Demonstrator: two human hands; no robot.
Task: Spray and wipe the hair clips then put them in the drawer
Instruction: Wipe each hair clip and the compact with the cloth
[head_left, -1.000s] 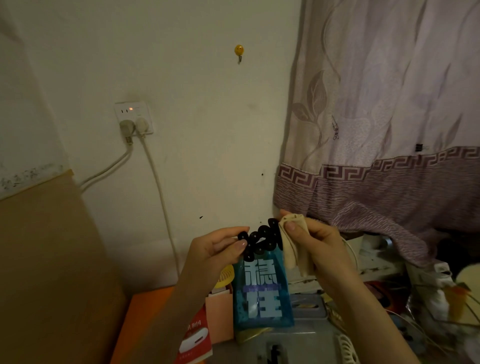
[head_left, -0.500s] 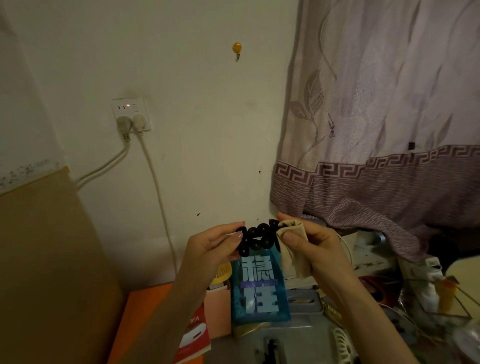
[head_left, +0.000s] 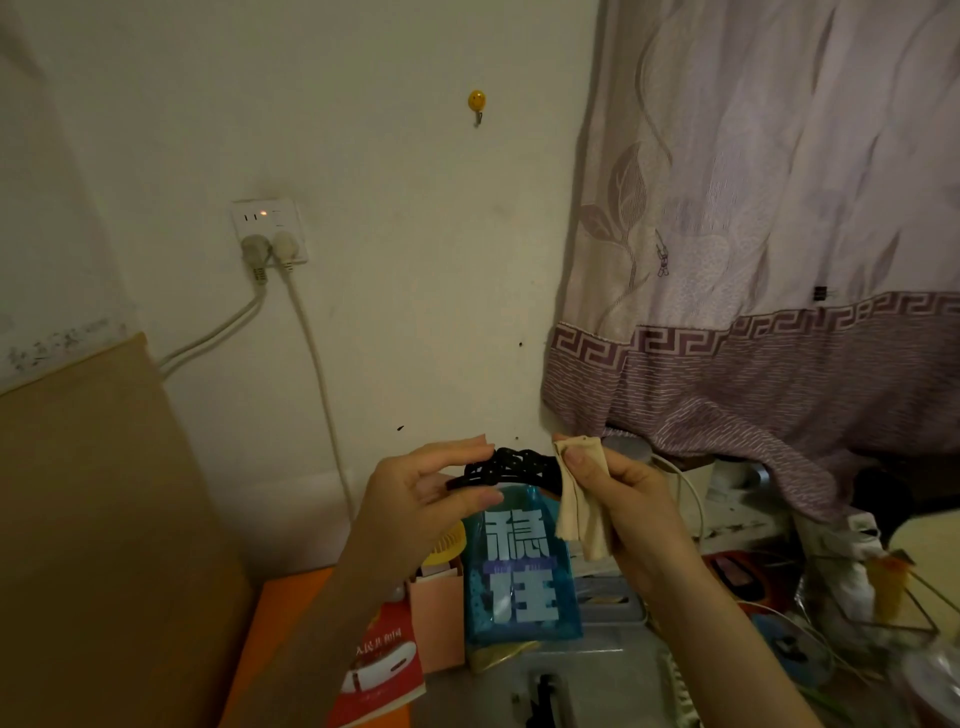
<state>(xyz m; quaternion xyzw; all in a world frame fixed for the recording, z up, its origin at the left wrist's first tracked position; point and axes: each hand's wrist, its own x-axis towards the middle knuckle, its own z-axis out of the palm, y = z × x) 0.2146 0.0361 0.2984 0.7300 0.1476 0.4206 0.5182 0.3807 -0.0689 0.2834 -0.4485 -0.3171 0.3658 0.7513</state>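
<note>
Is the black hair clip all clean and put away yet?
Not yet. The left hand holds the black hair clip up while the right hand pinches a beige cloth against its end, so wiping is under way. No drawer or spray bottle shows; putting away is left.

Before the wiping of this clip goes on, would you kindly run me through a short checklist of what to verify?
1. Left hand grips the black hair clip by its left end: ok.
2. Right hand pinches the beige cloth: ok.
3. Cloth meets the clip's right end: ok, they appear to touch there.
4. Clip held in the air above the blue packet, free of the clutter on the desk: ok.
5. Clip already sprayed or damp: cannot tell in this dim light.
6. Drawer ready to take the clip: cannot tell, no drawer shows in the head view.
</note>
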